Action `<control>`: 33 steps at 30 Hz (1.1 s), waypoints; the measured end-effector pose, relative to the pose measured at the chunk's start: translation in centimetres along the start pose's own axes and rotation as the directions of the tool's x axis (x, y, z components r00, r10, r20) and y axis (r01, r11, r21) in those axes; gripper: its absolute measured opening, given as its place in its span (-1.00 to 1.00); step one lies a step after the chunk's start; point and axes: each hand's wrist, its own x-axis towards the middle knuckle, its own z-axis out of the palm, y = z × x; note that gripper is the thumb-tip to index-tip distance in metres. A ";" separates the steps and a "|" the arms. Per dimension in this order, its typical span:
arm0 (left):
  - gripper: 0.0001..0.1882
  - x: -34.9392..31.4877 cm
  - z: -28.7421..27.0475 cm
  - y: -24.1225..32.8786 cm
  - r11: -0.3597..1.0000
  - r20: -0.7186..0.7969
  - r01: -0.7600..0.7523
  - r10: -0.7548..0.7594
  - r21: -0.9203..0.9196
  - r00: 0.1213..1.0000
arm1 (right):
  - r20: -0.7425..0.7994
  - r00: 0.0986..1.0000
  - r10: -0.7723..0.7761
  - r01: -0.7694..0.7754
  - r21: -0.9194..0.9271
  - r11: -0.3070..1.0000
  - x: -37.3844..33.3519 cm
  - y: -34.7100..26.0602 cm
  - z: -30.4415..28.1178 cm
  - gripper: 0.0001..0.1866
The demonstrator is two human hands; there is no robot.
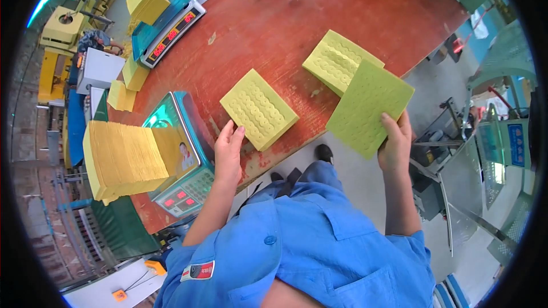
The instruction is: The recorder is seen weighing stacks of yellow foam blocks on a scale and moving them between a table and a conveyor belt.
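Note:
My right hand [397,144] grips a yellow-green sheet [371,108] by its right edge, thumb on top and fingers mostly hidden beneath. Rows of faint dents mark the sheet, which is held tilted above the table's front edge. It partly covers a yellow stack of embossed paper [337,57] on the table. Left of that lies another yellow paper stack [258,108] with rows of round stamped marks. My left hand [228,151] is at this stack's near left corner, thumb and forefinger slightly apart at its edge. It appears to touch the stack without holding it.
A red worn table [274,28] spreads ahead. At left, a teal scale [185,191] with lit digits carries a tall yellow block [123,157]. Farther back, a second scale [171,37] bears another yellow block [147,1]. Machinery [456,177] stands to the right, past the table.

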 end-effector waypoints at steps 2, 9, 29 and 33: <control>-0.57 0.8 1.5 -0.1 0.996 -0.049 0.006 -0.002 0.085 0.999 | 0.013 1.000 0.009 -0.010 0.010 1.000 2.3 -0.7 -0.2 -0.47; -0.59 1.3 1.8 -1.4 0.982 -0.164 0.006 0.026 0.190 0.986 | 0.271 0.963 0.000 0.010 -0.038 0.999 7.8 -2.2 3.2 -0.51; -0.63 -2.4 1.1 -3.6 0.996 -0.157 -0.063 0.054 -0.055 0.986 | 0.377 0.860 0.345 -0.278 -0.223 0.935 8.8 2.9 8.5 -0.46; -0.66 -3.7 0.6 -4.5 0.999 -0.095 -0.033 0.030 -0.031 0.995 | 0.374 0.832 0.411 -0.330 -0.262 0.907 8.4 4.2 7.4 -0.49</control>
